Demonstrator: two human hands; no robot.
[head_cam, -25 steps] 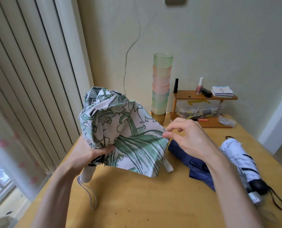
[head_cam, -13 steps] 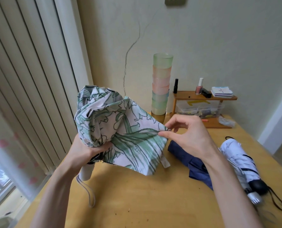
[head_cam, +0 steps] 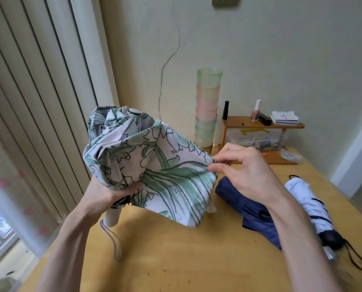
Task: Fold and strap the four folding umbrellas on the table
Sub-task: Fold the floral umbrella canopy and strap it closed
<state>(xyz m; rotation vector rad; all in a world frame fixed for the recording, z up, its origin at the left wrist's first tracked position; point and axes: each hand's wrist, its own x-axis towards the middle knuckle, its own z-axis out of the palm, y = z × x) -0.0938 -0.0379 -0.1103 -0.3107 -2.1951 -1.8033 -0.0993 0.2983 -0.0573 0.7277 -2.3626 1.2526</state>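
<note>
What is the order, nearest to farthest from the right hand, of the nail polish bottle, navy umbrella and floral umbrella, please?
1. Floral umbrella, pinched by the right hand.
2. Navy umbrella, just beneath it.
3. Nail polish bottle, on the back shelf.

Both hands (head_cam: pixel 245 173) grip the green floral umbrella (head_cam: pixel 154 165) above table (head_cam: pixel 175 260).
</note>
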